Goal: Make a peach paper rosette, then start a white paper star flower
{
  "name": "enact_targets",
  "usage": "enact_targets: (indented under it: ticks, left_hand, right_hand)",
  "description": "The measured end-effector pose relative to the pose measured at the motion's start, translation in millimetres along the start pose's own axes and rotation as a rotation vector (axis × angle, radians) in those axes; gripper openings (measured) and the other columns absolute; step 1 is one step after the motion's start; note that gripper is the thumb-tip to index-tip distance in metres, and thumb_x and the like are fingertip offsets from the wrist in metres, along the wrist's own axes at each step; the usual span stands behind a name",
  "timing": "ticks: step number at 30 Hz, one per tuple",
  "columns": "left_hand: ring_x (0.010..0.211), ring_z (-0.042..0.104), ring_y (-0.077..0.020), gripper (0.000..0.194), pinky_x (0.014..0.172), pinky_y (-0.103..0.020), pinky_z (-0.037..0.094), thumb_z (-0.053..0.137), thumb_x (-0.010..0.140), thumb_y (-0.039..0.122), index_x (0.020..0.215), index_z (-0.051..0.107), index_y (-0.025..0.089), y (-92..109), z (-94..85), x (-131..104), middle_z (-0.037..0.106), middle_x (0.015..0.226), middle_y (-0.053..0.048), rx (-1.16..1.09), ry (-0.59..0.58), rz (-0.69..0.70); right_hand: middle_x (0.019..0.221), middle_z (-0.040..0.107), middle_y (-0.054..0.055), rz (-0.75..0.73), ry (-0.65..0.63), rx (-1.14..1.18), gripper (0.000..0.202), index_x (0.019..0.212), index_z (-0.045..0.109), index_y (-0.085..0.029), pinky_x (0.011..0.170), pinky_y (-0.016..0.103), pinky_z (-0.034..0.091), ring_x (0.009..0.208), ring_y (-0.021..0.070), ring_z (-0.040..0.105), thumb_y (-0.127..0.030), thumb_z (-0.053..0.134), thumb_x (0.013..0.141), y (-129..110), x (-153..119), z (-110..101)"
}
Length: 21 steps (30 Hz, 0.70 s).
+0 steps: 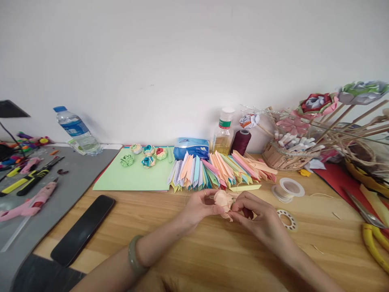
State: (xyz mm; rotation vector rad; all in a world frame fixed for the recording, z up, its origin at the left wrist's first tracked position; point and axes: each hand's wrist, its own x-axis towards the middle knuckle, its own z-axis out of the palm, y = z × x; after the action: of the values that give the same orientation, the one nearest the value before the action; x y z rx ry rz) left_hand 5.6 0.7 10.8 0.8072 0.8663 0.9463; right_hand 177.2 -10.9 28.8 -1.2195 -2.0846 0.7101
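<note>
A peach-coloured folded paper flower [223, 198] is held just above the wooden table between both hands. My left hand [200, 207] grips it from the left, thumb in front and fingers behind. My right hand [253, 209] pinches at the flower's right side, its fingers closed on the paper edge; a dark red bit shows by these fingers. Just behind the hands lies a row of folded paper strips [197, 172] in several colours. A spool of thin cord [288, 190] and a white ring with holes [287, 220] are to the right of my right hand.
Finished paper flowers [148, 162] sit on green paper sheets [121, 182]. Behind stand a tissue pack [191, 148], a bottle of yellowish liquid [223, 136] and a thread cone [241, 142]. A phone [83, 229] lies left, yellow-handled scissors [369, 233] right. A pink glue gun [33, 202] rests on the grey mat.
</note>
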Motion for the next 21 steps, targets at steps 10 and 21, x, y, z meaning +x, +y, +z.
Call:
enact_targets:
  ticks: [10, 21]
  left_hand:
    - [0.079, 0.059, -0.0173, 0.047, 0.076, -0.032, 0.044, 0.080, 0.047, 0.023, 0.090, 0.064, 0.014, -1.4, -1.2, 0.3, 0.066, 0.087, -0.006, 0.037, -0.035, -0.015]
    - [0.075, 0.057, -0.0159, 0.044, 0.074, -0.029, 0.044, 0.079, 0.049, 0.025, 0.090, 0.066, 0.013, -2.0, -6.1, 2.0, 0.065, 0.083, -0.005, 0.059, -0.188, -0.049]
  right_hand:
    - [0.070, 0.061, 0.003, 0.006, -0.087, 0.049, 0.016, 0.069, 0.064, -0.020, 0.058, 0.026, 0.041, 0.065, 0.0156, 0.056, -0.023, 0.053, 0.081, 6.1, 1.5, 0.3]
    - [0.064, 0.060, 0.002, 0.038, -0.099, 0.036, 0.017, 0.059, 0.062, -0.019, 0.054, 0.024, 0.038, 0.062, 0.0156, 0.054, -0.027, 0.061, 0.075, 9.2, 1.8, 2.9]
